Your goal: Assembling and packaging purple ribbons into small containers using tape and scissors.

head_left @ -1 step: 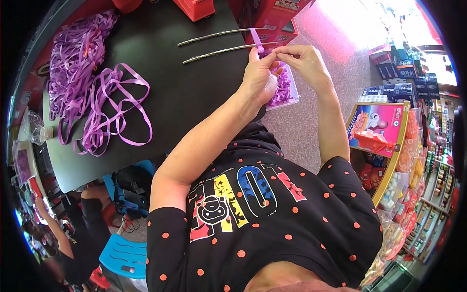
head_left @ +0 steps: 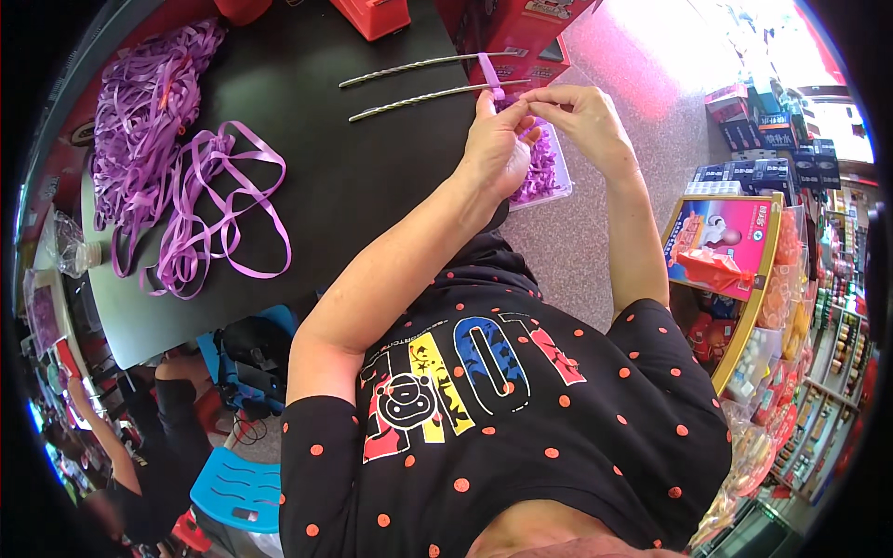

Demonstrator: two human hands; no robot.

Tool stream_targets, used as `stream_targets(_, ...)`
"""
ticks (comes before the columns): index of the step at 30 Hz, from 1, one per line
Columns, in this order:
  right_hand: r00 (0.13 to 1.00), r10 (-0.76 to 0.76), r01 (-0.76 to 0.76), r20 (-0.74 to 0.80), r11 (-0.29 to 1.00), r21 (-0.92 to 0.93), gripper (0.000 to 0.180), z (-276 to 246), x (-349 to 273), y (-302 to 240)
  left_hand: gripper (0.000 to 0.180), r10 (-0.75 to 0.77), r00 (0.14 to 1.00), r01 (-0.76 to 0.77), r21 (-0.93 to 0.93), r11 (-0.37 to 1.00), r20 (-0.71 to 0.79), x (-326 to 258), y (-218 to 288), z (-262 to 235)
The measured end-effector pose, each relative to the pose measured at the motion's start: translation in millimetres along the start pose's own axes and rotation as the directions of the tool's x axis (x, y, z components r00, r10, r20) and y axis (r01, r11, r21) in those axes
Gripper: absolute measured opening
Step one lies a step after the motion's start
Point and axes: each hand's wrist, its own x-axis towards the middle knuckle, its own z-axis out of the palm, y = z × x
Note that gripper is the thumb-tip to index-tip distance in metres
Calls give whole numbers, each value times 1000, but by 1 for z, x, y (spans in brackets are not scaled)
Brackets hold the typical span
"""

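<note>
Two twisted metal rods [head_left: 419, 98] stick out over the table's right edge, one beyond the other. A purple ribbon [head_left: 488, 73] is looped across them and gathers into a knot at the nearer rod. My left hand [head_left: 498, 149] is closed at that knot, its thumb and fingers on the ribbon. Beside it, my right hand [head_left: 591, 126] pinches with thumb and forefinger, the tips meeting my left fingers; what lies between them is too small to make out. Beneath my hands is a clear plastic box [head_left: 564, 192] of small purple ribbon pieces [head_left: 539, 172], partly hidden by my left hand.
A big heap of purple ribbon [head_left: 149, 121] and looser loops [head_left: 223, 214] lie on the dark table [head_left: 307, 177]. Red boxes [head_left: 493, 28] stand beyond the rods. A blue chair [head_left: 237, 488] and another person [head_left: 158, 418] are at lower left, a display case [head_left: 721, 242] at right.
</note>
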Motion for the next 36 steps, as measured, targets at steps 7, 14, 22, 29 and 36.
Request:
stream_targets(7, 999, -35, 29, -31, 984, -177, 26, -2, -8, -10, 34, 20, 1000, -20, 39, 999, -2, 2, 0, 0)
stream_targets(14, 923, -188, 62, -336, 934, -352, 31, 8, -16, 6, 66, 41, 998, -45, 64, 997, 51, 6, -3, -5)
stream_targets(22, 965, 115, -44, -237, 958, 284, 22, 23, -21, 21, 44, 38, 999, -37, 90, 995, -8, 5, -2, -2)
stream_targets(29, 963, 105, -80, -248, 991, 109, 19, 4, -12, 18, 62, 0, 1000, 0, 35, 999, 0, -1, 0, 1)
stream_targets(36, 984, -131, 110, 118, 979, 175, 22, -13, 49, -4, 72, -45, 999, 45, 1, 999, 27, -4, 2, 0)
